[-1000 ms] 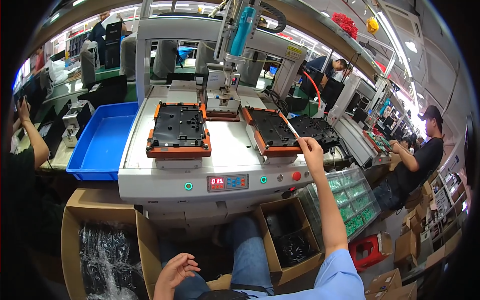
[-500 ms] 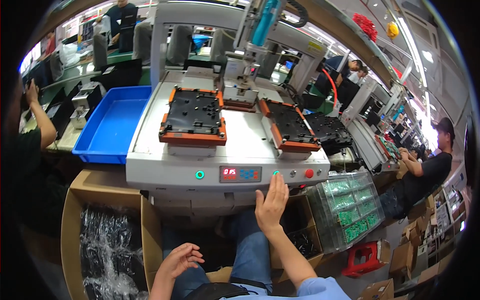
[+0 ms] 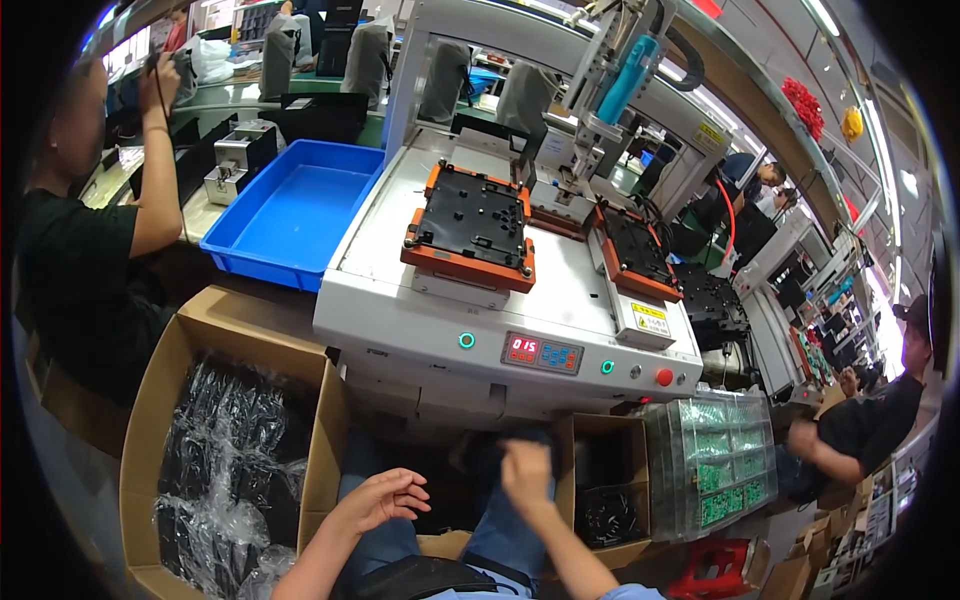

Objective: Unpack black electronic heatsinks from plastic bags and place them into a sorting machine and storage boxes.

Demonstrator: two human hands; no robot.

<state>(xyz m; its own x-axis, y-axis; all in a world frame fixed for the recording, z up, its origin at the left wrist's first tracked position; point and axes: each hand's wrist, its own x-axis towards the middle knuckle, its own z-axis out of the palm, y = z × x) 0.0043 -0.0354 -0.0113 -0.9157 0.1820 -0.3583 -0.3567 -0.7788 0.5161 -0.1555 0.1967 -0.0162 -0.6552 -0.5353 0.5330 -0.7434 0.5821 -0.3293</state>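
My left hand [image 3: 385, 499] hovers over my lap with its fingers loosely bent and apart, holding nothing. My right hand [image 3: 527, 474] is above my right knee, below the machine's front panel; motion smears its fingers. Before me stands a white benchtop machine [image 3: 420, 315] with a lit display and two green-ringed buttons. On it, an orange fixture [image 3: 463, 272] carries a black plastic panel [image 3: 472, 215] at the left. A second orange fixture [image 3: 645, 283], also with a black panel [image 3: 637, 243], sits farther back at the right, under the blue-bodied tool head [image 3: 628, 80].
A blue tray [image 3: 290, 205] stands left of the machine. Below it, a cardboard box [image 3: 325, 440] holds plastic-wrapped black parts. Right of my legs are a box of small dark pieces [image 3: 608, 515] and clear trays of green boards [image 3: 715, 460]. Co-workers [image 3: 75, 250] sit on both sides.
My right hand has drawn back from the right button toward my lap. The right fixture has slid backward, baring its labelled base. My view has turned left; the left hand stays over my lap.
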